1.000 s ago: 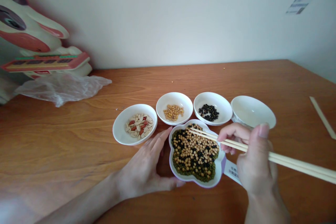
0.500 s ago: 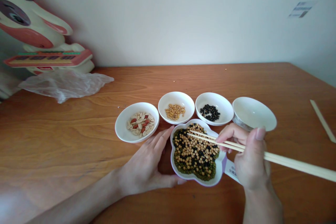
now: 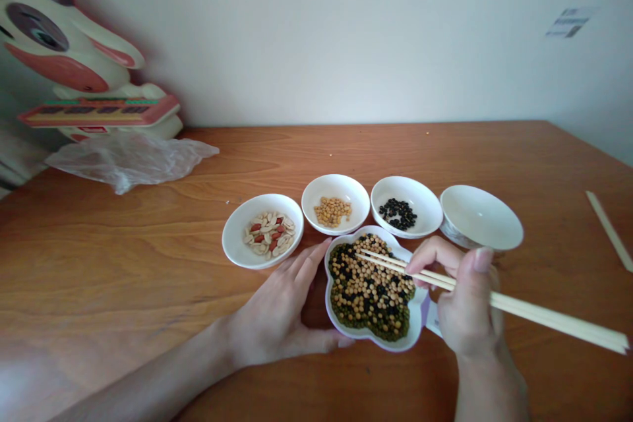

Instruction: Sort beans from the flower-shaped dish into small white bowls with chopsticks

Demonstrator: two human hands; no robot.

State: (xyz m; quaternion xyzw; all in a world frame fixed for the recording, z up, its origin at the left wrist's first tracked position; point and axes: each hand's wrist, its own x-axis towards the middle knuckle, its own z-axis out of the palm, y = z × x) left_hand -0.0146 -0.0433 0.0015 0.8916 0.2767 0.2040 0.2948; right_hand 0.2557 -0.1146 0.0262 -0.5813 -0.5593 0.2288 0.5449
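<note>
A flower-shaped white bowl with a purplish outer wall [image 3: 332, 316] holds mixed yellow, black and green beans [image 3: 373, 287]. My left hand [image 3: 281, 306] steadies it from the left, fingers at its upper-left side and thumb at its lower edge. In my right hand [image 3: 465, 297] is a pair of wooden chopsticks [image 3: 548, 320], gripped between thumb and fingers. Their tips lie close together over the beans in the bowl's upper part; I cannot make out whether a bean is pinched. Part of the bowl's right side and a pale label there are hidden by my right hand.
Behind the flower-shaped bowl stand white bowls: one with peanuts [image 3: 270, 234], one with yellow beans [image 3: 333, 211], one with black beans [image 3: 398, 213], and an empty one [image 3: 482, 217]. A cow-shaped toy keyboard [image 3: 99, 105], plastic bag [image 3: 128, 161] and light stick [image 3: 609, 231] lie farther out.
The view has shifted slightly, so things sit a little farther right. My right hand has drawn slightly left toward the bowl, and the chopsticks' rear ends now show. Their tips stay over the beans.
</note>
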